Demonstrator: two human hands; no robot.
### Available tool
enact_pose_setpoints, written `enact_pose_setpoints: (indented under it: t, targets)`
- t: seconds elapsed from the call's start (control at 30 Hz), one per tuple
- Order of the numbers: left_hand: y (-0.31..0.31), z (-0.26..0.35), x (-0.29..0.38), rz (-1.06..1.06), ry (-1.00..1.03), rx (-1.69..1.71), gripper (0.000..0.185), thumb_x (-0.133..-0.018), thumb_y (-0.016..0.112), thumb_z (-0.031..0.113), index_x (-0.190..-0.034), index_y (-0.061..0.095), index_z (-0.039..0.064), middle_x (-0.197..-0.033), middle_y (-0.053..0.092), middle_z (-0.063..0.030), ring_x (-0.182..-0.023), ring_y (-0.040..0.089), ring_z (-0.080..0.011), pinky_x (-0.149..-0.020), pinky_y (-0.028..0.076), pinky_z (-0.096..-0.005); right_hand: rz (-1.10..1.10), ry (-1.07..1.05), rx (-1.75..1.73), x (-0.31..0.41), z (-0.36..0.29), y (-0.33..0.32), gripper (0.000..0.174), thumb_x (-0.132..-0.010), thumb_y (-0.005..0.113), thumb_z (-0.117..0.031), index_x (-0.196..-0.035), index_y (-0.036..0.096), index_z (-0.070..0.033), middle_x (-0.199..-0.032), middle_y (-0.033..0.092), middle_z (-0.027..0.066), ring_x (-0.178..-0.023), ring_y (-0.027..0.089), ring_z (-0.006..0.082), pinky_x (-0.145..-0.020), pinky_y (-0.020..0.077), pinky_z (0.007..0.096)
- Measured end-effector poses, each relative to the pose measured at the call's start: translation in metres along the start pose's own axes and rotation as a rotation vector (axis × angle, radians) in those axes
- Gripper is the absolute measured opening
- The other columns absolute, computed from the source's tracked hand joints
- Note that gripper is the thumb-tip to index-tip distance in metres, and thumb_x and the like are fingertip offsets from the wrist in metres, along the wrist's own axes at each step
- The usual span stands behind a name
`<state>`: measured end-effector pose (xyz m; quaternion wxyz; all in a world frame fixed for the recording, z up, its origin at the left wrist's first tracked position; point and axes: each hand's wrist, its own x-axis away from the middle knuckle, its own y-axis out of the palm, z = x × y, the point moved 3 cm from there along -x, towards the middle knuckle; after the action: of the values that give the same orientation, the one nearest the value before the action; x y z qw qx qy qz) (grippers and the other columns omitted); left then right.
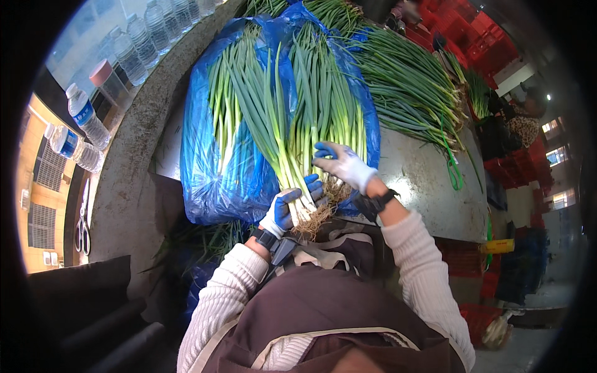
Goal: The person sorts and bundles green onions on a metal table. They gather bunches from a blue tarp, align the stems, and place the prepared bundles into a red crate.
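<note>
My left hand [290, 205], in a white work glove with blue coating, is closed around the white stems of a bunch of green onions [287, 161], its roots hanging toward me. My right hand [343, 164], in a matching glove, is just right of that bunch with fingers apart; nothing shows in its grasp. Beneath both lie more green onions [350, 119] on a blue plastic bag [252, 191]. Another part of the bag wraps green onions [223, 107] at the left.
A large pile of green onions [410, 88] lies on the metal table [419, 186] at right, beside a green tie [453, 175]. Along the left ledge stand plastic bottles [128, 56] and scissors [83, 226]. Red crates [485, 42] and a person [522, 116] are farther right.
</note>
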<state>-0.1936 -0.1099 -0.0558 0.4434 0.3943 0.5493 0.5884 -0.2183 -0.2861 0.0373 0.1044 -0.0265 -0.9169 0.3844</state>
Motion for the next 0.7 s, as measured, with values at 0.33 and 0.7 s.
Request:
enact_pose_setpoints:
  t: [0.33, 0.7]
  targets:
    - [-0.028, 0.003, 0.011, 0.226, -0.091, -0.196, 0.054, -0.088, 0.065, 0.012, -0.133, 0.041, -0.005, -0.124, 0.057, -0.0203, -0.112, 0.059, -0.0328, -0.099, 0.047, -0.0454, -0.292, 0.426, -0.962, -0.063, 0.035, 0.073, 0.019, -0.09, 0.062, -0.009, -0.105, 0.052, -0.002, -0.111, 0.066, 0.015, -0.093, 0.066, 0.019, -0.078, 0.0541, 0.028]
    - [-0.008, 0.008, 0.023, 0.078, 0.039, -0.255, 0.06, -0.086, 0.065, 0.01, -0.138, 0.037, -0.003, -0.135, 0.05, -0.0188, -0.122, 0.053, -0.0321, -0.104, 0.043, -0.0455, -0.445, 0.265, -1.552, -0.054, 0.038, 0.076, 0.027, -0.093, 0.052, -0.005, -0.118, 0.048, 0.004, -0.103, 0.063, 0.0114, -0.09, 0.063, 0.0172, -0.08, 0.0527, 0.0306]
